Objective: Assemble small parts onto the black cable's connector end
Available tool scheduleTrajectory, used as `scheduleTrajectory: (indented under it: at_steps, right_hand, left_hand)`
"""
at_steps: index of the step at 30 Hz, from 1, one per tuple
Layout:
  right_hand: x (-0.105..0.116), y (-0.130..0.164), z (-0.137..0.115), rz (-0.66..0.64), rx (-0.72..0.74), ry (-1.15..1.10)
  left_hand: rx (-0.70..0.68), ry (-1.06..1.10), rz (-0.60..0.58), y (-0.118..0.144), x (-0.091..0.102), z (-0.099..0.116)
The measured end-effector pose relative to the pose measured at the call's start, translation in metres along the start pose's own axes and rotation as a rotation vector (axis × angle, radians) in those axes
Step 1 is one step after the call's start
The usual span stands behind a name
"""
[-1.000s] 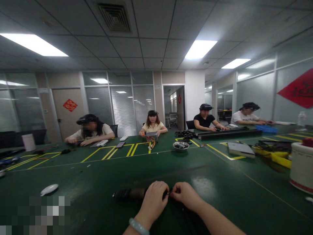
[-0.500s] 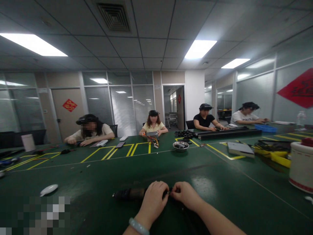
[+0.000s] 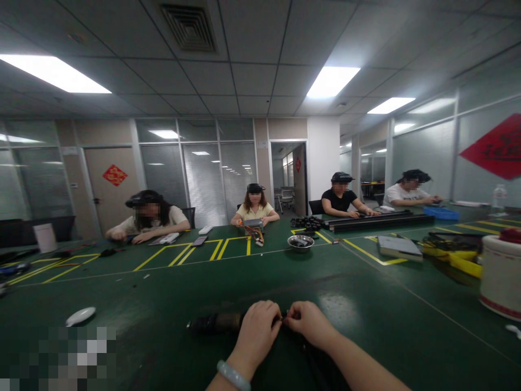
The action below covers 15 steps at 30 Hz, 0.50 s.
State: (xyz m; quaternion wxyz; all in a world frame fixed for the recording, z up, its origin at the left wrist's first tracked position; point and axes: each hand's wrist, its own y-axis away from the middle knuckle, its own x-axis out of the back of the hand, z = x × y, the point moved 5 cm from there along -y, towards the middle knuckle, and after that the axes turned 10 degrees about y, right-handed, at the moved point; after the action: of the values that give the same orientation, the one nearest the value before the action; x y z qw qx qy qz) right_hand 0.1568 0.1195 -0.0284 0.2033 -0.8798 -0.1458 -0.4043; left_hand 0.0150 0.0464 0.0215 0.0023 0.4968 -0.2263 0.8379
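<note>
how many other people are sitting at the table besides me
4, all along the far side: one at far left, one in a yellow top at centre, one in black right of centre, one in white at far right. Others may sit outside the frame.

red door sign [image 3: 114, 175], red wall banner [image 3: 494, 146] (characters unreadable)

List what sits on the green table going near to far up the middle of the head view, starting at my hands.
Left hand and right hand pinching a dark tube → bare green table → metal bowl → black parts pile.
</note>
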Motion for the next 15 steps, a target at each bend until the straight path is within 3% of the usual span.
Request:
scheduleTrajectory:
  at_steps: [15]
  right_hand:
    - [0.0063,0.0048,-0.0069,-0.040,-0.005,0.002]
  left_hand:
    - [-0.016,0.079,-0.012,0.0022,0.0024,0.0012]
